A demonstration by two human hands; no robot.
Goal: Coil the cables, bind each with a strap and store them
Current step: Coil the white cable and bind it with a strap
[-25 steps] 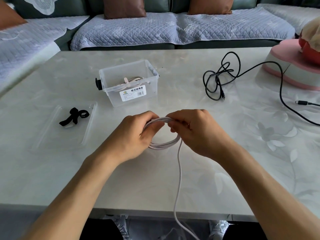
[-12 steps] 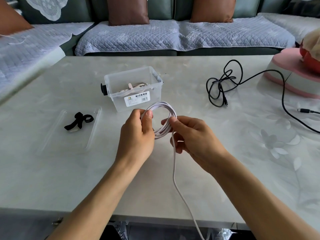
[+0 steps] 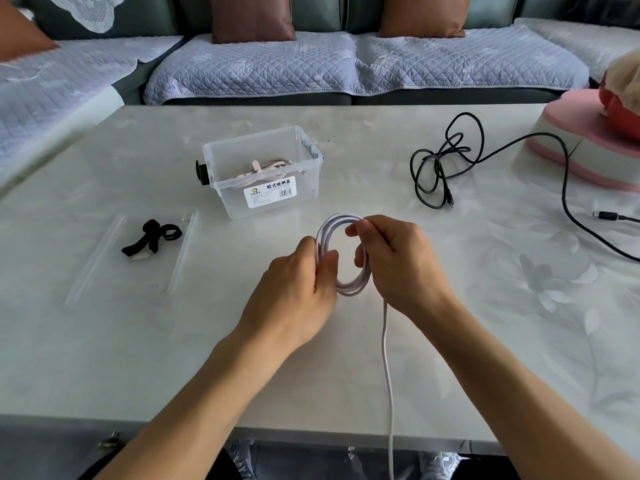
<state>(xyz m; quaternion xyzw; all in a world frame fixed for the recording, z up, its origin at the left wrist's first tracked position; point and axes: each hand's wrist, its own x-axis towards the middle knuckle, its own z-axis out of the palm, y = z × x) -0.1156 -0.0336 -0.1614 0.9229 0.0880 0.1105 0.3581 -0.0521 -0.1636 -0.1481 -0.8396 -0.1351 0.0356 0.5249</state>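
Just above the table (image 3: 138, 358), the left hand (image 3: 304, 282) pinches the white cable (image 3: 334, 223) coil's left side while the right hand (image 3: 394, 258) grips its top and right. The uncoiled tail hangs off the near edge — its weight could likely drag turns loose if either grip slackens — and the black strap (image 3: 150, 237) lies well apart to the left.

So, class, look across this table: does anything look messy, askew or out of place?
Yes: the black cable lies in a loose tangle right of the clear box, uncoiled and unbound. The white cable in both hands is only partly coiled; its tail hangs off the table edge.
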